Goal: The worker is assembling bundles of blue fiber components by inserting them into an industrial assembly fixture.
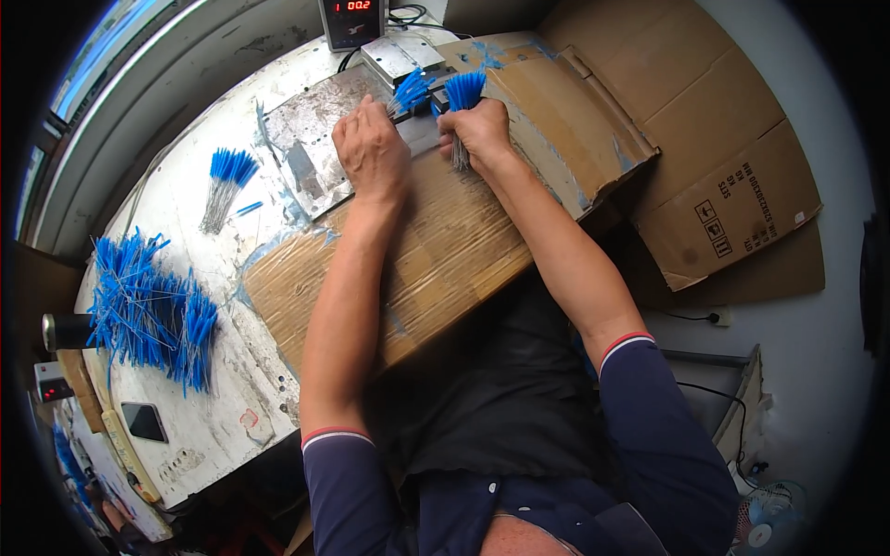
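The left hand [371, 148] is closed around a small bundle of blue-tipped wires [408, 91], whose blue ends fan out at about one o'clock from the knuckles. The right hand [480, 132] is clamped on a second, thicker bundle [464, 91], held upright with its blue tips at twelve o'clock and the grey ends [459, 156] poking out below the fist at six o'clock. The two bundles sit just beside each other. Both hands hover over a sheet of cardboard [445, 250] laid across the bench, with a worn metal plate [311, 139] at nine o'clock from the left hand. At twelve o'clock from the hands stands a small scale [400, 56] with a red digital display [350, 18]. Well apart at eight o'clock lies a loose bunch of wires [224, 185], and farther out a large blue heap [148, 310]. A phone [144, 422] lies below the heap.
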Available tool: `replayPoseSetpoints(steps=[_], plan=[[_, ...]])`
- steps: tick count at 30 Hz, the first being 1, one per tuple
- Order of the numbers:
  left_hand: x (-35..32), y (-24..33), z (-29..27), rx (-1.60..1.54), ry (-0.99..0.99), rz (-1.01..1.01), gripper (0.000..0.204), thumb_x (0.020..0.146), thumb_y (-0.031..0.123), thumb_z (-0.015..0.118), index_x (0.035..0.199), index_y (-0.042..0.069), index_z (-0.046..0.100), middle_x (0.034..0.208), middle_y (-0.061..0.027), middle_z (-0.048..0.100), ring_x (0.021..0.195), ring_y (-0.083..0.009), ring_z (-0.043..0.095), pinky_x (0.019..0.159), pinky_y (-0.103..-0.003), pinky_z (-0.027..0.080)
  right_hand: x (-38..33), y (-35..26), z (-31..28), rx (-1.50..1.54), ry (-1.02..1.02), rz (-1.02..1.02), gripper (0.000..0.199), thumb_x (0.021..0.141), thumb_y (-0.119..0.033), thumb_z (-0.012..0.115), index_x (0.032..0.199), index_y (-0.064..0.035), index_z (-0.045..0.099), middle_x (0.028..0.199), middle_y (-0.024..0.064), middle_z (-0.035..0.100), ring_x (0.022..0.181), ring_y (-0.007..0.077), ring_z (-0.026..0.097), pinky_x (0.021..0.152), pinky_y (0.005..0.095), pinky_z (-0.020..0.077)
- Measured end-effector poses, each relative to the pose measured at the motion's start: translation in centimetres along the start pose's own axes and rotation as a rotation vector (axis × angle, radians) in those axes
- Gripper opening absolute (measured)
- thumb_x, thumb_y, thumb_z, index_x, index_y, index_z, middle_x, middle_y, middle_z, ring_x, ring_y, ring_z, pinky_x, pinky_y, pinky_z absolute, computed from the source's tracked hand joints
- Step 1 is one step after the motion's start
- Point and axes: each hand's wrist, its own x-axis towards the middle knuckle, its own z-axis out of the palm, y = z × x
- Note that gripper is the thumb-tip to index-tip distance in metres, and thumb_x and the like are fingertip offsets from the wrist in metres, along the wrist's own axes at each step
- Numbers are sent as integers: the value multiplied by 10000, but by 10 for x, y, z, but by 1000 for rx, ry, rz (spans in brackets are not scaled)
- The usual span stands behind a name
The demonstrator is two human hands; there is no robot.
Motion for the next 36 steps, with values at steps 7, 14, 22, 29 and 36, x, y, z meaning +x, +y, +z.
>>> replayPoseSetpoints(steps=[7,14,22,29,36], plan=[[-7,3,-10,-8,-221,-64,113,861,49,562,964,54,606,886,-123,683,879,-297,666,792,-424,480,-23,-11,-4,364,-114,160,117,783,-4,754,826,55,662,733,127,668,564,217,663,500,368,586],[-7,2,-7,-68,-189,-52,81,943,99,570,991,53,616,799,-163,662,788,-348,654,719,-477,494,-30,-4,-18,470,-191,57,120,785,26,760,856,40,665,738,122,671,565,218,669,521,369,611],[-8,2,-8,-60,-282,-10,72,929,87,550,950,46,607,820,-169,660,803,-347,654,735,-468,511,-33,-6,-23,345,-219,112,143,763,41,767,821,20,638,700,120,657,533,207,659,484,351,595],[-12,-1,-4,-5,-328,27,41,914,79,561,935,48,578,847,-160,668,832,-346,661,736,-454,524,-32,-8,-17,261,-213,65,131,759,34,752,803,5,632,641,99,624,497,196,633,448,337,562],[-6,2,-9,-28,-241,-226,71,948,119,577,919,55,573,842,-160,662,821,-355,675,696,-477,524,-20,-12,-8,-9,-106,-37,110,708,58,719,706,20,615,606,112,619,466,201,622,410,342,529]])
